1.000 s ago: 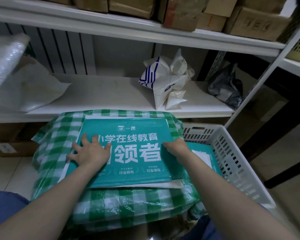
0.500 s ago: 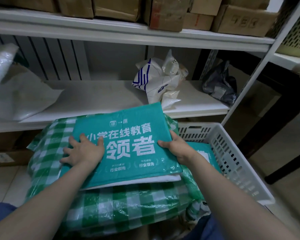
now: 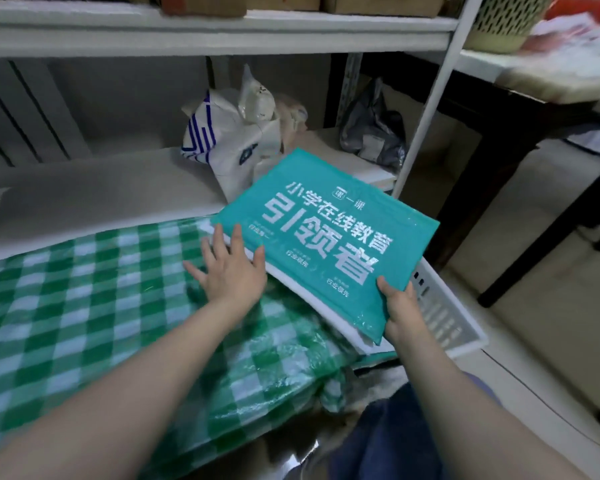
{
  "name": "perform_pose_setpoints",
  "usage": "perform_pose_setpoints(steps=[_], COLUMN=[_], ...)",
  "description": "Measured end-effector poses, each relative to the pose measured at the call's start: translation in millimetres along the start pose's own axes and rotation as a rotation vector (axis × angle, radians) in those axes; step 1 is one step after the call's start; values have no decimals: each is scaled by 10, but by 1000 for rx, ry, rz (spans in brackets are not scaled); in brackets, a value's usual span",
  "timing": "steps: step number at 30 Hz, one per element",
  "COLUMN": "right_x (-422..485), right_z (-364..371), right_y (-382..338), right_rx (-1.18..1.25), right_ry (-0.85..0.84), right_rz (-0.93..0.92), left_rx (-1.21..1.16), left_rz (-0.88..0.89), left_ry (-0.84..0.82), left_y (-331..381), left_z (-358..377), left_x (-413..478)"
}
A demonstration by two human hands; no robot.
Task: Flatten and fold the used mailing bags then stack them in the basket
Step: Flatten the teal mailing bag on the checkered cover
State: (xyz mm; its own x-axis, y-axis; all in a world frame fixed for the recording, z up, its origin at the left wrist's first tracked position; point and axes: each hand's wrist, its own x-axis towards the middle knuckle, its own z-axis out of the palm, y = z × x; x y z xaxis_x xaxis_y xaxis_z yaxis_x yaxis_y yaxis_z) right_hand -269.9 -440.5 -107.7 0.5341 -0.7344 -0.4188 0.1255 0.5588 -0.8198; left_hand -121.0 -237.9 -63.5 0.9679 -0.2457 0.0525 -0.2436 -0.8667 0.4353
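The teal bag (image 3: 329, 237), folded flat with white print on top, is held tilted over the white basket (image 3: 442, 320), its left edge overlapping the checked bag (image 3: 84, 306). The right hand (image 3: 400, 311) pinches its near corner, thumb on top and fingers underneath. The left hand (image 3: 231, 271) lies flat with fingers straight and spread, holding nothing; its fingertips touch the teal bag's left edge and its palm is over the checked bag. Behind them, on the shelf (image 3: 101, 195), stand a crumpled white bag (image 3: 229, 140) with blue stripes and, further right, a grey bag (image 3: 373, 129).
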Motion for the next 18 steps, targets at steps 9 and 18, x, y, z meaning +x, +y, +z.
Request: perform_pose_setpoints(steps=[9,18], right_x=[323,697], right_z=[-694,-584], right_y=[273,467], right_rx=[169,-252], right_ry=[367,616], right_rz=[134,303], left_rx=[283,293], left_rz=[55,51], left_ry=[-299,-127], left_y=[151,169], left_z=[533,558], left_x=[-74,6])
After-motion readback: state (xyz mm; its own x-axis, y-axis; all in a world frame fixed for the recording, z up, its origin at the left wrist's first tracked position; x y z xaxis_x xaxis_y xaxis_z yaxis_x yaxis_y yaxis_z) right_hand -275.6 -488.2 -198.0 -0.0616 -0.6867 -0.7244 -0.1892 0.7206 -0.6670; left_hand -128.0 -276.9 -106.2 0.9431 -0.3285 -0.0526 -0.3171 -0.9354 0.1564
